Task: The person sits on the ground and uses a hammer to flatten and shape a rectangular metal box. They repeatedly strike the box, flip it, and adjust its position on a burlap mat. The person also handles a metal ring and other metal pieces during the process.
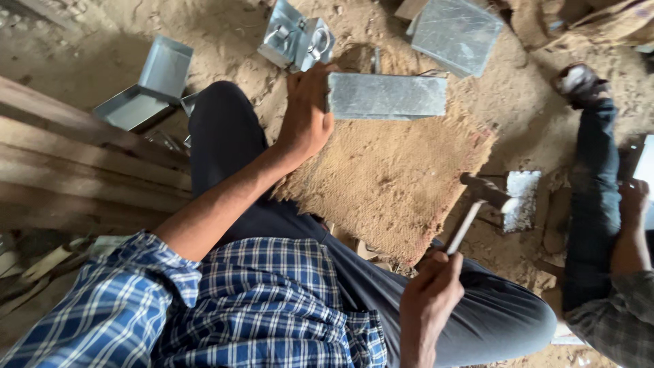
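Note:
My left hand point(306, 112) grips the left end of a long grey sheet-metal box point(388, 96), which lies across the far edge of a brown burlap mat point(388, 184). My right hand point(429, 293) is closed around the pale handle of a hammer point(477, 204), held raised over the mat's right edge with its dark head pointing up and right. My dark trouser legs frame the mat on the left and below. A small square metal plate point(523, 200) lies on the sand just right of the hammer head.
Folded metal trays point(146, 85) lie at left beside wooden planks point(68, 157). A box with ring fittings point(296, 41) and a flat metal sheet point(456, 33) sit at the top. Another person's leg point(596, 197) and hand point(633, 201) are at right. Sandy ground lies all around.

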